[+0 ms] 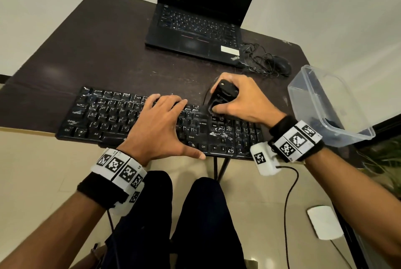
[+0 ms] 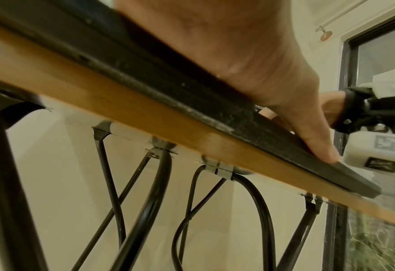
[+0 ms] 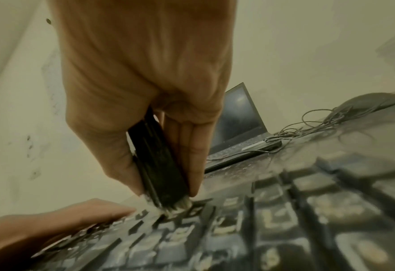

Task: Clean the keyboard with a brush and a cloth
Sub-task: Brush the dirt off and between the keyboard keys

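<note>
A black, dusty keyboard point(image 1: 102, 114) lies along the near edge of the dark table point(image 1: 104, 52). My left hand point(image 1: 160, 123) lies flat on its middle with straight, spread fingers, the thumb point(image 2: 317, 144) on the front edge of the keyboard point(image 2: 191, 102). My right hand point(image 1: 236, 97) grips a black brush point(image 1: 223, 95) above the keyboard's upper right part. In the right wrist view the brush point(image 3: 161, 170) stands upright between thumb and fingers, its pale bristles touching the keys point(image 3: 238, 225). No cloth shows.
An open black laptop point(image 1: 195, 28) stands at the back of the table, with a wired black mouse point(image 1: 281, 66) and tangled cable to its right. A clear plastic container point(image 1: 325, 104) sits tilted at the right edge. A white object point(image 1: 324, 222) lies on the floor.
</note>
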`<state>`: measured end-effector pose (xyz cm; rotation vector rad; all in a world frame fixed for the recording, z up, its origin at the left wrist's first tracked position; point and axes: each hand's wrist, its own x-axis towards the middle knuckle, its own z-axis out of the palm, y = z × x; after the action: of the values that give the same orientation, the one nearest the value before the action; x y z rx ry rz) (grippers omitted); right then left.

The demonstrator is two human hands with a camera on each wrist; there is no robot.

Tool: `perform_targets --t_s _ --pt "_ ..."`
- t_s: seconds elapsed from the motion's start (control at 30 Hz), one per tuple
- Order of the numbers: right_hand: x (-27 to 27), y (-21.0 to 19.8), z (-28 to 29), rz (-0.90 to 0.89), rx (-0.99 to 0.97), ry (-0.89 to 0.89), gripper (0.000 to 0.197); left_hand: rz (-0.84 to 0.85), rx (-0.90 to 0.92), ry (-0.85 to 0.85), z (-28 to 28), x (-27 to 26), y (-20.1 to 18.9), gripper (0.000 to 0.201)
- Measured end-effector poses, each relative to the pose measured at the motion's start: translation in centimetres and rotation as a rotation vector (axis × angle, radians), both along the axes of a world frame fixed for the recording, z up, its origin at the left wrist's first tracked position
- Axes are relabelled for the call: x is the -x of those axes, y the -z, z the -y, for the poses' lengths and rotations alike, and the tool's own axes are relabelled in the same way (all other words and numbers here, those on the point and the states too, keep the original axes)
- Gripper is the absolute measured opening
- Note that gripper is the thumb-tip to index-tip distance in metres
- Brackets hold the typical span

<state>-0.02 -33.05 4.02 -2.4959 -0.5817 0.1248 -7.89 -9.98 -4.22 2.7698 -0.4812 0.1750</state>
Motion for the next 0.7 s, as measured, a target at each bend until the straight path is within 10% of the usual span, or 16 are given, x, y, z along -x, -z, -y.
perform_targets --t_s 0.7 --pt "0.5 0.2 0.0 0.001 0.007 -0.065 0.034 0.007 0.001 -0.008 -0.1 0.0 0.0 0.151"
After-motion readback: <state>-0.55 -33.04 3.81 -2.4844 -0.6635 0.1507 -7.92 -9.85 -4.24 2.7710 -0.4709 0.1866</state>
